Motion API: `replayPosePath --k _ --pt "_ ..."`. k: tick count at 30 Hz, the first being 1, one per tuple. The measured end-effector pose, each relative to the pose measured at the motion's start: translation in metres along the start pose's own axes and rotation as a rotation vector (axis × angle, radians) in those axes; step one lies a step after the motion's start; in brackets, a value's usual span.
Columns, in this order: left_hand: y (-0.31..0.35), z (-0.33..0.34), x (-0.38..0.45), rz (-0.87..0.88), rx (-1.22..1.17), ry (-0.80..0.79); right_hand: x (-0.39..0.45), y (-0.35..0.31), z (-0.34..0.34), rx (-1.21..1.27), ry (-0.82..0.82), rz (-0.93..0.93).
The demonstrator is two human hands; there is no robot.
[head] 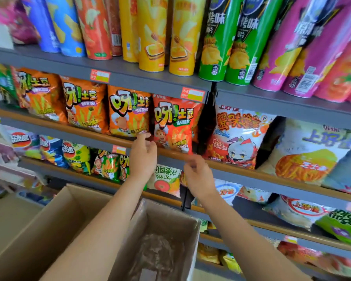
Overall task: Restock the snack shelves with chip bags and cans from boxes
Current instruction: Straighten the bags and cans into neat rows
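On the middle shelf, orange chip bags printed "呀!土豆" stand in a row behind its wooden front lip. The left hand is raised with loose fingers just beside the red chip bag of the same brand, grasping nothing. The right hand, blurred, hangs empty below that lip. Above the shelf's right end, green cans read "烤味". The open cardboard box sits below.
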State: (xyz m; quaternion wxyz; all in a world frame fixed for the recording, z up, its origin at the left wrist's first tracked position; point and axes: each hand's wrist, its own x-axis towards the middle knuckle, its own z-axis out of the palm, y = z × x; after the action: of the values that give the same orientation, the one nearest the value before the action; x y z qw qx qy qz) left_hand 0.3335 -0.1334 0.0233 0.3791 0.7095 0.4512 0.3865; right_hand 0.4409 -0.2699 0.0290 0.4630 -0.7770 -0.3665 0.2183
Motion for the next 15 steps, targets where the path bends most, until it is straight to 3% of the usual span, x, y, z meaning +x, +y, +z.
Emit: replayPosePath --k 3,6,15 --pt "0.008 -0.022 -0.031 -0.07 0.128 -0.201 -0.036 0.005 -0.006 -0.03 -0.127 0.044" --pt "0.032 -0.044 -0.053 -0.076 0.205 -0.319 -0.065 0.0 -0.01 0.049 -0.144 0.071" --pt "0.072 -0.084 -0.06 -0.029 0.153 -0.393 -0.079 -0.033 -0.02 0.176 -0.068 0.042"
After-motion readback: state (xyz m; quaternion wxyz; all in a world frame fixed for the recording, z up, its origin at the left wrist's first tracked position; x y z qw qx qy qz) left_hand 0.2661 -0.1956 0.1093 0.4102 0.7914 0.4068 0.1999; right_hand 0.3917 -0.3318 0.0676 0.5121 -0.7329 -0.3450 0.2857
